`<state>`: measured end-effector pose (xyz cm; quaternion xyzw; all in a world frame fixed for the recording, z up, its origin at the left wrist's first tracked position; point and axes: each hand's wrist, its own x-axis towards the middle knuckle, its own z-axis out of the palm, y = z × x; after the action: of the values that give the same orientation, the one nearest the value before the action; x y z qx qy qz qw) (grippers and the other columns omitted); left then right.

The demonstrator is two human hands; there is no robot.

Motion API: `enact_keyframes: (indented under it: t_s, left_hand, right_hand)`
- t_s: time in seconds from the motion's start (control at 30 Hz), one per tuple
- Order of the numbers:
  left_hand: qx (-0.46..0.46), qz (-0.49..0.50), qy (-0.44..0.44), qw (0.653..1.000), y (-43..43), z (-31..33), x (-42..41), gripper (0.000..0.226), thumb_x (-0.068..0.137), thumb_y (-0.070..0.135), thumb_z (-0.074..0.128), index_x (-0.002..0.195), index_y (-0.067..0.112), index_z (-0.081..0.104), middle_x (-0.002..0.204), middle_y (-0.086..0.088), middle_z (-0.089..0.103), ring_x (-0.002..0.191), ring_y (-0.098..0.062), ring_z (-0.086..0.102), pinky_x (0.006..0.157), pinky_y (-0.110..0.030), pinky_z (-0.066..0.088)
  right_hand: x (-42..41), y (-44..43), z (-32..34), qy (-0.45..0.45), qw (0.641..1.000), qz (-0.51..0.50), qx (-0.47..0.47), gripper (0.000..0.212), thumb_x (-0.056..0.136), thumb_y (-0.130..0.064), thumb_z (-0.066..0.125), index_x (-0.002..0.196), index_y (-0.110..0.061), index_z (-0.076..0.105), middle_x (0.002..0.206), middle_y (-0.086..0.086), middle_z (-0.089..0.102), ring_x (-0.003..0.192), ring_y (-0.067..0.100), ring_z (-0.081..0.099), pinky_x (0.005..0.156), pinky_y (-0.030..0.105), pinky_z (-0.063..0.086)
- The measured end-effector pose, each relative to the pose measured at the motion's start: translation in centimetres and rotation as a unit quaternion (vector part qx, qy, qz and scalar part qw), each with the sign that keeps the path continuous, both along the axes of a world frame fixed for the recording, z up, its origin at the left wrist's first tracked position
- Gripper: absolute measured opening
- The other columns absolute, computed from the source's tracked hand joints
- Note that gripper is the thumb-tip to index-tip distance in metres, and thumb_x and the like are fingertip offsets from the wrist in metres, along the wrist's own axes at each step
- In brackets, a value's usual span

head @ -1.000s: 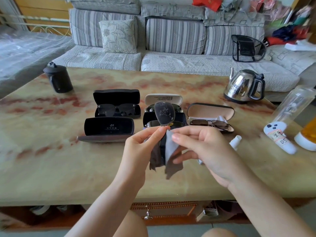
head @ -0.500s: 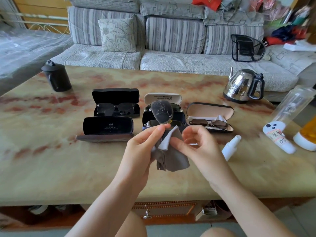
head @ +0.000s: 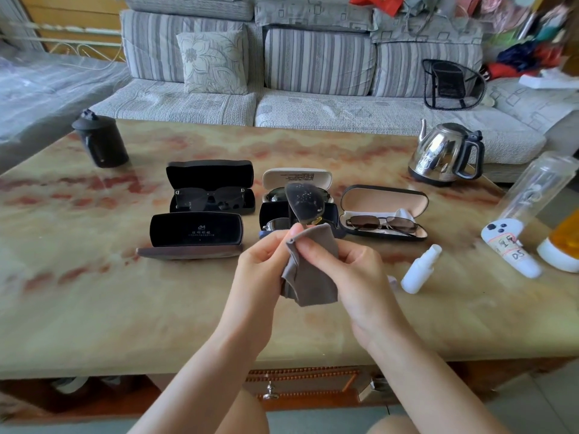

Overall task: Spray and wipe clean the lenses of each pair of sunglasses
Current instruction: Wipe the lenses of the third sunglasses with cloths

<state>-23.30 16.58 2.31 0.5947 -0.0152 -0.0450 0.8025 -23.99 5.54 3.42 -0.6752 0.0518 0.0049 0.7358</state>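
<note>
both hands are together above the near half of the tabletop, clamped on the work between them. left hand (head: pixel 263 264) pinches the dark-lensed sunglasses (head: pixel 305 202) just below the raised lens, which stands upright above the fingers and is speckled with droplets. the rest of the frame is hidden. right hand (head: pixel 354 274) pinches the grey microfibre cloth (head: pixel 313 277), which wraps the lower part of the pair and hangs between the palms.

just behind the hands, on the marbled beige-and-red stone tabletop (head: pixel 94 292), stand five open cases:
- a dark blue case (head: pixel 272 211) with a pair inside.
- a white case (head: pixel 296 176) behind it, its lid print too small to read.
- a black hard case (head: pixel 210 172) further left, holding black square sunglasses (head: pixel 210 197) marked "d" at each temple.
- a black glossy case (head: pixel 195 230) in front of that, with a "cm" logo over unreadable small print.
- a beige-lined black case (head: pixel 383 198) to the right, holding brown-lensed wire-frame sunglasses (head: pixel 382 222).

a small white spray bottle (head: pixel 419 269) lies on its side near the right hand. further right lies a clear white-capped bottle (head: pixel 513 249) with a handwritten label ending in "ds". a steel kettle (head: pixel 438 155) and a black lidded canister (head: pixel 100 145) stand at the far corners.
</note>
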Motion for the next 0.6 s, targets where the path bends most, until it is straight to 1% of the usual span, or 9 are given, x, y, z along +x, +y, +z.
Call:
enact_keyframes:
  t_s: [0.1,0.17,0.27,0.33,0.4,0.47,0.5,0.53,0.6]
  left_hand:
    - [0.001,0.001,-0.013,1.000,-0.1,0.0,0.2,0.030,0.094,0.031,0.052,0.088,0.008,0.070,0.070,-0.004,0.065,0.058,-0.011,0.057,0.046,-0.018,0.043]
    - [0.013,0.005,-0.020,1.000,-0.1,0.0,0.4,0.033,0.097,0.032,0.050,0.096,0.007,0.071,0.074,-0.004,0.068,0.062,-0.009,0.060,0.052,-0.016,0.045]
    - [0.027,0.010,-0.027,0.999,-0.3,0.0,0.7,0.036,0.099,0.036,0.045,0.102,0.015,0.074,0.081,-0.004,0.072,0.066,-0.008,0.063,0.057,-0.016,0.046]
    - [0.016,0.012,-0.023,1.000,-0.5,0.0,0.8,0.038,0.100,0.038,0.043,0.104,0.019,0.075,0.092,-0.005,0.075,0.077,-0.009,0.066,0.066,-0.018,0.050]
    - [0.008,0.010,-0.021,1.000,-0.8,-0.1,0.8,0.040,0.100,0.041,0.041,0.105,0.020,0.075,0.098,-0.004,0.075,0.091,-0.012,0.068,0.076,-0.019,0.052]
    - [0.005,0.011,-0.026,1.000,-1.1,-0.1,0.6,0.040,0.097,0.043,0.043,0.104,0.020,0.075,0.099,-0.003,0.075,0.096,-0.013,0.068,0.081,-0.022,0.051]
    - [0.003,0.013,-0.031,0.999,-1.2,-0.1,0.5,0.039,0.094,0.045,0.045,0.101,0.020,0.075,0.098,-0.003,0.075,0.095,-0.013,0.067,0.083,-0.024,0.049]
    - [0.001,0.015,-0.040,0.999,-1.3,-0.2,0.3,0.038,0.091,0.046,0.047,0.096,0.021,0.075,0.093,-0.002,0.075,0.092,-0.012,0.067,0.082,-0.025,0.048]
    - [0.006,0.015,-0.073,0.997,-1.4,-0.2,0.0,0.035,0.091,0.041,0.048,0.082,0.019,0.073,0.078,0.004,0.071,0.078,-0.005,0.063,0.073,-0.018,0.047]
  right_hand:
    - [0.3,0.2,0.0,0.000,0.999,-0.033,0.035,0.028,0.081,-0.035,0.068,0.073,-0.009,0.076,0.074,0.012,0.070,0.064,0.016,0.064,0.050,0.022,0.050]
    - [0.6,0.1,0.0,0.003,0.998,-0.038,0.045,0.027,0.086,-0.032,0.065,0.074,-0.010,0.076,0.079,0.014,0.071,0.069,0.017,0.064,0.055,0.023,0.051]
    - [0.9,-0.2,-0.1,0.008,0.998,-0.001,0.065,0.025,0.074,-0.036,0.067,0.076,-0.014,0.079,0.083,0.012,0.074,0.072,0.020,0.068,0.058,0.031,0.055]
    - [1.0,-0.5,-0.3,0.011,0.997,0.015,0.072,0.025,0.068,-0.034,0.069,0.080,-0.015,0.079,0.084,0.010,0.074,0.074,0.020,0.067,0.060,0.031,0.055]
    - [1.2,-0.7,-0.7,0.000,0.998,0.015,0.066,0.026,0.065,-0.033,0.072,0.082,-0.016,0.079,0.086,0.007,0.075,0.080,0.019,0.067,0.072,0.031,0.054]
    - [1.3,-0.7,-0.9,-0.007,0.998,0.005,0.061,0.032,0.061,-0.035,0.074,0.084,-0.014,0.079,0.087,0.009,0.076,0.084,0.021,0.068,0.082,0.035,0.052]
    - [1.3,-0.7,-0.9,-0.007,0.998,-0.001,0.061,0.035,0.059,-0.036,0.075,0.084,-0.013,0.079,0.085,0.010,0.076,0.082,0.022,0.068,0.081,0.036,0.052]
    - [1.2,-0.7,-0.8,-0.009,0.998,-0.007,0.060,0.036,0.058,-0.037,0.076,0.083,-0.011,0.078,0.082,0.010,0.075,0.078,0.023,0.067,0.075,0.034,0.052]
    - [1.1,-0.6,-0.7,-0.025,0.999,-0.018,0.045,0.032,0.062,-0.036,0.075,0.077,-0.008,0.075,0.070,0.010,0.071,0.065,0.020,0.064,0.058,0.028,0.051]
